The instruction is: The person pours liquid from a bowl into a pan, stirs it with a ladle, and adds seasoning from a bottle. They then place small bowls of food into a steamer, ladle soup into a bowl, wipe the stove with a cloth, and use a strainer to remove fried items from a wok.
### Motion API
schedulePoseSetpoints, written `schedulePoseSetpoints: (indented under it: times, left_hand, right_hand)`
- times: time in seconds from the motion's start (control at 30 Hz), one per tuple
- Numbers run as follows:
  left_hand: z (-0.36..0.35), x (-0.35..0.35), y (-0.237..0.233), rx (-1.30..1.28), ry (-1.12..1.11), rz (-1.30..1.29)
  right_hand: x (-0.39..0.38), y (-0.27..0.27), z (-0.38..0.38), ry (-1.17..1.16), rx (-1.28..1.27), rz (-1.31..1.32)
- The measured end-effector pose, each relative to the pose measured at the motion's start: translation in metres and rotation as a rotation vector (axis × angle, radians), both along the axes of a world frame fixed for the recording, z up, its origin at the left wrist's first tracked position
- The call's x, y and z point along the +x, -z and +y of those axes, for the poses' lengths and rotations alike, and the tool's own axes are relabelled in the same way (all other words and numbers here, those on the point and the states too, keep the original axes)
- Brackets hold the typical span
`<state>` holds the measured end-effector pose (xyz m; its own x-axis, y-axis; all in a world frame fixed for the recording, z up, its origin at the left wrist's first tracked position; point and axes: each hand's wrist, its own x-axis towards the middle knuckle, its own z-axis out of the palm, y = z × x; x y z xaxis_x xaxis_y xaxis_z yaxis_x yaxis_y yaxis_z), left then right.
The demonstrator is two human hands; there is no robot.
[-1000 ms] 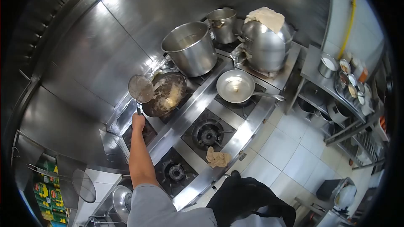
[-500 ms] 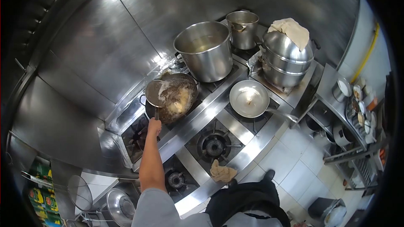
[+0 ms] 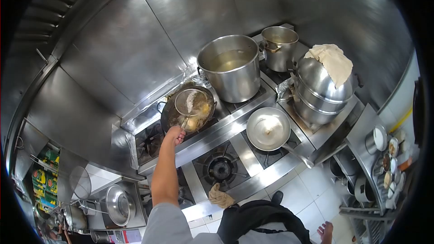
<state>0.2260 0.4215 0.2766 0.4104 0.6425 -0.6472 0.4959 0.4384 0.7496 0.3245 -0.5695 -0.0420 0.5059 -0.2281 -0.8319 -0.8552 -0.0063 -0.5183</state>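
Note:
My left hand (image 3: 175,135) is closed around the handle of a wire-mesh skimmer (image 3: 182,103). The round head of the skimmer is over a dark wok (image 3: 165,114) of bubbling oil, with a pale, whitish piece of food (image 3: 191,101) showing in it. More yellowish food (image 3: 193,122) floats in the oil beside the skimmer. At the lower right, my right hand (image 3: 324,231) hangs low over the floor, fingers apart, holding nothing that I can see.
A large stockpot (image 3: 230,81), a smaller pot (image 3: 279,56) and a lidded steamer (image 3: 318,97) with a cloth (image 3: 332,58) stand behind. A pan (image 3: 260,138) sits on a front burner. A rag (image 3: 220,196) lies at the stove edge. Another person (image 3: 53,234) shows far lower left.
The skimmer head has shifted from the wok's left side toward its middle, and whitish food now shows in it. My right hand has come into clearer view. The whole view has tilted.

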Motion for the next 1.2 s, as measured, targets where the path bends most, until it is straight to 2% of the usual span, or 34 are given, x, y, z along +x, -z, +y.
schedulePoseSetpoints:
  times: [0.17, 0.23, 0.4, 0.47, 0.5, 0.53, 0.57, 0.6, 0.63, 0.7, 0.77, 0.83, 0.93, 0.97, 1.03, 1.07, 1.13, 1.17, 1.2]
  left_hand:
    - [-0.03, -0.014, -0.03, 0.029, -0.024, -0.005]
    - [-0.04, -0.035, -0.042, 0.117, 0.025, -0.004]
    - [-0.036, -0.099, -0.067, 0.11, 0.005, -0.061]
    - [-0.031, -0.116, -0.075, 0.317, -0.082, 0.094]
    - [-0.013, -0.127, -0.056, 0.315, -0.09, 0.091]
    - [0.017, -0.14, -0.017, 0.856, -0.014, 0.316]
    - [0.033, -0.149, 0.003, 1.394, 0.072, 0.548]
    - [-0.008, -0.131, -0.035, 1.364, 0.33, 0.778]
    - [-0.017, -0.116, -0.034, 1.362, 0.326, 0.776]
    - [-0.026, -0.092, -0.028, 0.96, 0.009, 0.869]
    - [-0.028, -0.072, -0.01, 0.907, -0.006, 0.856]
    - [-0.009, -0.061, 0.027, 0.914, -0.013, 0.796]
    - [0.002, -0.042, 0.051, 0.916, 0.032, 0.543]
    - [0.009, -0.036, 0.055, 0.918, 0.037, 0.537]
    - [0.022, -0.023, 0.063, 0.653, 0.035, 0.421]
    - [0.024, -0.017, 0.065, 0.656, 0.043, 0.416]
    - [0.028, -0.011, 0.071, 0.399, -0.012, 0.159]
    - [0.021, -0.007, 0.066, 0.399, -0.009, 0.158]
    - [0.008, -0.001, 0.055, 0.347, -0.041, 0.094]
  right_hand:
    - [0.093, -0.019, 0.018, -0.112, 0.002, -0.06]
    - [0.11, -0.021, 0.028, -0.123, 0.003, -0.084]
    - [0.091, -0.012, 0.045, -0.14, 0.027, -0.07]
    - [0.069, 0.002, 0.047, -0.189, 0.048, 0.023]
    - [0.057, 0.01, 0.05, -0.231, 0.038, 0.074]
    - [0.046, 0.013, 0.054, -0.273, 0.039, 0.111]
    - [0.04, 0.044, 0.038, -0.278, 0.121, 0.208]
    - [0.035, 0.036, 0.046, -0.347, 0.075, 0.221]
    - [0.026, 0.022, 0.057, -0.412, 0.028, 0.233]
    - [0.019, 0.008, 0.067, -0.394, 0.037, 0.209]
    - [0.017, -0.004, 0.074, -0.367, 0.046, 0.183]
    - [0.016, -0.012, 0.078, -0.277, 0.037, 0.147]
    - [0.013, -0.024, 0.079, -0.217, 0.031, 0.077]
    - [0.01, -0.027, 0.08, -0.21, 0.03, 0.074]
    - [0.004, -0.032, 0.082, -0.171, 0.0, 0.039]
    - [0.0, -0.031, 0.082, -0.162, 0.001, 0.037]
    - [-0.01, -0.029, 0.081, -0.166, 0.017, 0.066]
    - [-0.022, -0.022, 0.069, -0.163, 0.017, 0.065]
    - [-0.037, -0.005, 0.045, -0.245, 0.126, 0.07]
